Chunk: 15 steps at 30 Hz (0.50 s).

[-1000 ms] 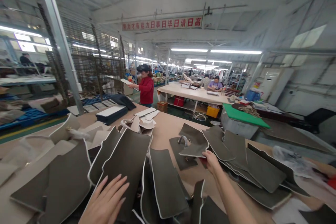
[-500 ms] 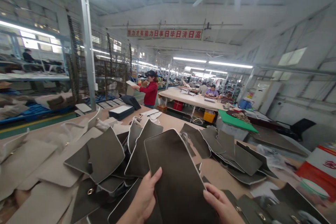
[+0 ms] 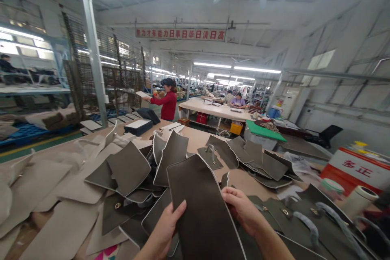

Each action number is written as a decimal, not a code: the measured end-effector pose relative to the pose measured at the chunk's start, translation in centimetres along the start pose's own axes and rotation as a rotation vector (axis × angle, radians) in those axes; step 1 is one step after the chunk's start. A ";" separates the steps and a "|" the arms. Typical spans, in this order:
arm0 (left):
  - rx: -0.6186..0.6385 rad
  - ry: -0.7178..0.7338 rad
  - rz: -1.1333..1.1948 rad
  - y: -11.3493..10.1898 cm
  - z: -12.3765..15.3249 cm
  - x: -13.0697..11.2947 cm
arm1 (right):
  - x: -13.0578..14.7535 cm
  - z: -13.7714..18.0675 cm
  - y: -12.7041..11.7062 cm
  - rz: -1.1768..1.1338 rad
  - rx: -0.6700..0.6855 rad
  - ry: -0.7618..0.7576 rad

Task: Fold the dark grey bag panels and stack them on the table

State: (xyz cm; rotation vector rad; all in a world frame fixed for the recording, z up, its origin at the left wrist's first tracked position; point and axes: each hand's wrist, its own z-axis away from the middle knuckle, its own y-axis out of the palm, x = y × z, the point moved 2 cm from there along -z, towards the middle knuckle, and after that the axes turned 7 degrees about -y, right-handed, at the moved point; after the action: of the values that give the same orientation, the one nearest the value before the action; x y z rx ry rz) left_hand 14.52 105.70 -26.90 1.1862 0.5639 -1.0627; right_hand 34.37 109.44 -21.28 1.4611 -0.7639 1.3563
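Both of my hands hold one dark olive leather panel (image 3: 198,203) with a white edge, lifted above the table. My left hand (image 3: 166,229) grips its left edge, thumb on the front. On the right edge my right hand (image 3: 240,209) is closed around it. Under and around the panel lie several more dark olive panels (image 3: 128,168) in loose heaps on the tan worktable (image 3: 195,140). Some pieces at the right carry handles and metal fittings (image 3: 301,221).
Beige panels (image 3: 45,195) cover the table's left side. A red and white box (image 3: 356,168), a roll of tape (image 3: 330,185) and a white cylinder (image 3: 356,201) stand at the right. A person in red (image 3: 167,101) stands beyond the table; other people sit at a far table (image 3: 219,109).
A second ago my left hand lay flat on a panel and my right reached to the far pile. Both hands now hold one panel, brought closer, and the view has turned right.
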 end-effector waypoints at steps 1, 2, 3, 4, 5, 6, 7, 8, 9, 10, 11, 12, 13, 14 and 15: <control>0.003 0.017 -0.158 -0.6 0.0 0.1 | 0.1 0.1 0.0 0.006 0.004 0.003; -0.023 0.046 -0.344 -1.3 -0.1 0.1 | 0.1 0.2 0.0 0.023 0.007 0.005; -0.092 0.093 -0.543 -1.9 0.0 -0.1 | 0.2 0.2 -0.1 0.047 0.008 0.005; -0.188 0.160 -0.742 -2.5 0.1 -0.3 | 0.3 0.3 -0.1 0.074 0.011 0.006; -0.289 0.249 -0.923 -2.8 0.4 -0.7 | 0.3 0.3 0.0 0.102 0.019 0.010; -0.371 0.355 -1.077 -2.8 0.8 -1.2 | 0.3 0.4 0.2 0.131 0.032 0.015; -0.413 0.464 -1.202 -2.5 1.3 -1.7 | 0.2 0.4 0.4 0.160 0.045 0.024; -0.412 0.569 -1.300 -1.9 1.8 -2.2 | 0.1 0.5 0.7 0.194 0.058 0.037; -0.375 0.670 -1.368 -1.1 2.4 -2.6 | -0.1 0.5 1.1 0.231 0.069 0.052; -0.319 0.774 -1.411 -0.3 3.0 -3.0 | -0.4 0.4 1.4 0.267 0.082 0.062; -0.266 0.879 -1.438 0.5 3.5 -3.4 | -0.7 0.4 1.8 0.303 0.103 0.062; -0.219 0.983 -1.453 1.1 3.8 -3.8 | -1.1 0.2 2.0 0.337 0.138 0.050; -0.182 1.075 -1.462 1.5 4.1 -4.2 | -1.4 0.1 2.1 0.371 0.187 0.032; -0.155 1.146 -1.470 1.7 4.2 -4.6 | -1.7 0.0 2.2 0.406 0.243 0.012; -0.137 1.187 -1.481 1.6 4.2 -4.9 | -2.0 -0.1 2.1 0.444 0.295 0.001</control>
State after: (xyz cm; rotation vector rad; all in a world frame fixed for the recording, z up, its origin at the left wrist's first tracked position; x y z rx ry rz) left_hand 13.08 103.55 -20.75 1.0941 2.6616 -1.3031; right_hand 32.03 108.52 -22.75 1.5728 -0.9565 1.8694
